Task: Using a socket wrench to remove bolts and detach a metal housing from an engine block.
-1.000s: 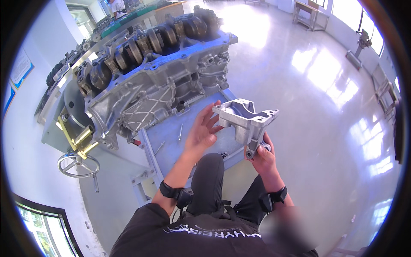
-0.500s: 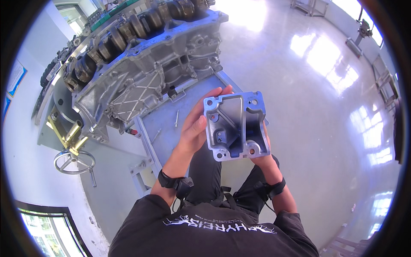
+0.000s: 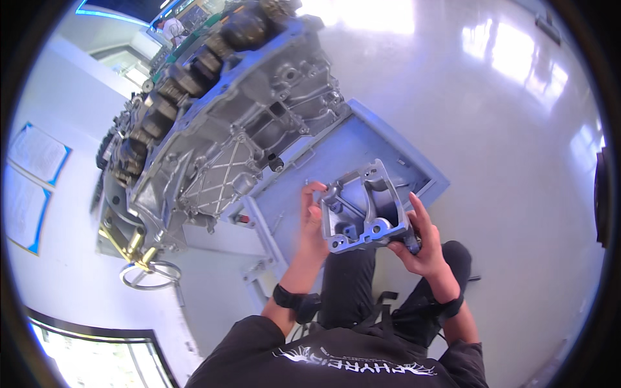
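A boxy cast-metal housing (image 3: pixel 352 202) is held in front of me over the tray's near edge. Its hollow side, with ribs, a curved channel and bolt holes at the corners, faces up and is tilted. My left hand (image 3: pixel 312 223) has its thumb and bent fingers against the left wall of the casting. At the lower right corner my right hand (image 3: pixel 424 249) grips it, thumb below and index finger raised beside the wall. The casting hides some of the right fingers.
An engine block (image 3: pixel 239 129) with an exposed crankshaft (image 3: pixel 184 77) stands at the upper left, above a grey metal tray (image 3: pixel 349 139). A handwheel (image 3: pixel 152 275) sits left of it. Small red item (image 3: pixel 241 219) lies by the tray frame. Far off is a person in white (image 3: pixel 173 30).
The casting has tipped and turned and sits slightly lower. My right hand has shifted from behind it to its lower right corner. The whole view has swung, showing more of the tray.
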### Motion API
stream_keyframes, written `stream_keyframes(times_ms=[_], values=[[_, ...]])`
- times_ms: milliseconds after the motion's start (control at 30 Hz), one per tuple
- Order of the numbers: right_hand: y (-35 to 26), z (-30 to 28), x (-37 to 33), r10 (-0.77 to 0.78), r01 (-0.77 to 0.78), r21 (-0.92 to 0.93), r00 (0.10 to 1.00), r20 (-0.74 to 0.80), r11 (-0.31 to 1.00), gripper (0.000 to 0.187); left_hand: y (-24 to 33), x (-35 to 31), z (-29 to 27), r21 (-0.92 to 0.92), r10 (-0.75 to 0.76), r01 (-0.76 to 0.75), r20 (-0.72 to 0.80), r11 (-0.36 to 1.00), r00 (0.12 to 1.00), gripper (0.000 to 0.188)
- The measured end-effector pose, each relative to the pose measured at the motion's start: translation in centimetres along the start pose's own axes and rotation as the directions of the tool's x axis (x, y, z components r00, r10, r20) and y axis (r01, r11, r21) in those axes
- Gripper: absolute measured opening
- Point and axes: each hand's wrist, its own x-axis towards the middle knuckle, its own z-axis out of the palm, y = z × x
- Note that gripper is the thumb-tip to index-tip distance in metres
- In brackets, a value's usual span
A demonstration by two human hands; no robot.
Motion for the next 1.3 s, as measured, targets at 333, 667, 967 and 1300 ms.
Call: stream_keyframes(times_ms=[333,667,967,1300], values=[[5.9,-0.8,-4.2,0.089,-0.087,0.044,0.995,-0.045,0.995,0.085,-4.3,1.3,0.3,0.231,-0.096,0.067,0.114,0.971,0.989,0.065],[6.0,-1.4,-4.9,-0.009,0.019,0.12,0.997,-0.079,0.993,0.089,-3.9,2.9,3.0,0.338,0.13,-0.256,0.354,0.906,0.926,0.065],[-2.8,-1.4,6.8,-0.211,0.209,0.123,0.977,0.008,0.97,0.079,0.2,6.7,1.4,0.023,0.138,-0.137,-0.228,0.99,0.964,0.051],[-5.5,-0.9,12.4,0.374,-0.28,0.507,0.923,-0.092,0.815,0.055,2.4,7.7,1.8,-0.102,-0.096,0.073,-0.232,0.992,0.968,0.039]])
